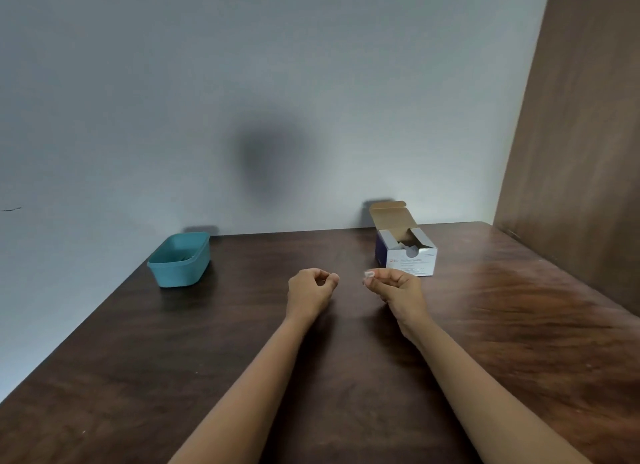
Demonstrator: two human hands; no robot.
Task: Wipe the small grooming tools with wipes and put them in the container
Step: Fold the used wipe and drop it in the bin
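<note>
A teal plastic container (180, 259) stands at the back left of the dark wooden table (242, 352), with something dark lying inside it. A white and blue wipe box (407, 252) sits at the back right, its flap open and pale wipes showing in the cut-out. My left hand (310, 292) and my right hand (394, 285) hover side by side over the middle of the table, between the container and the box. Both are loosely curled, fingertips near thumbs, with nothing visible in them. No loose grooming tool is visible on the table.
A grey wall (277, 99) runs along the back edge of the table, with a dark shadow on it. A brown wooden panel (581, 151) closes off the right side. The table's left edge runs diagonally from the container toward the lower left.
</note>
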